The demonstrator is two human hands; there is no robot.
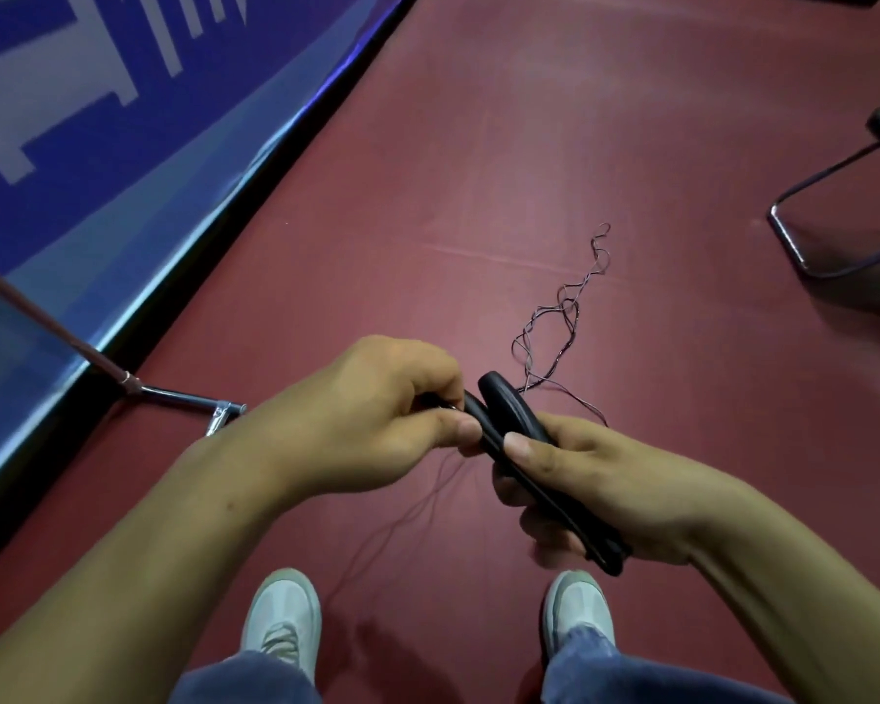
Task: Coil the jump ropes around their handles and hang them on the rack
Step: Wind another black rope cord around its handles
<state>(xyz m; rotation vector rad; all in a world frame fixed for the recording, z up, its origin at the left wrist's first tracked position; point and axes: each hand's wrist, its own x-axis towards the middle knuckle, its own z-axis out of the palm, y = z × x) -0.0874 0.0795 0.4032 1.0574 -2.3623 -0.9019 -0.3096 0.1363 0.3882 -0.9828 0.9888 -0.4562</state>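
Two black jump rope handles (516, 439) lie side by side in front of me, above the floor. My right hand (600, 492) grips them from the right, thumb across the top. My left hand (377, 414) pinches the upper end of one handle, fingers curled round it. The thin dark rope (562, 322) runs from the handles and lies in a tangled heap on the red floor ahead. A faint strand also hangs down below my left hand.
A blue barrier board (97, 160) runs along the left, with a metal foot (189, 401) and a slanted pole sticking out onto the red floor (580, 144). A black chair frame (834, 221) stands at the right. My two white shoes are at the bottom.
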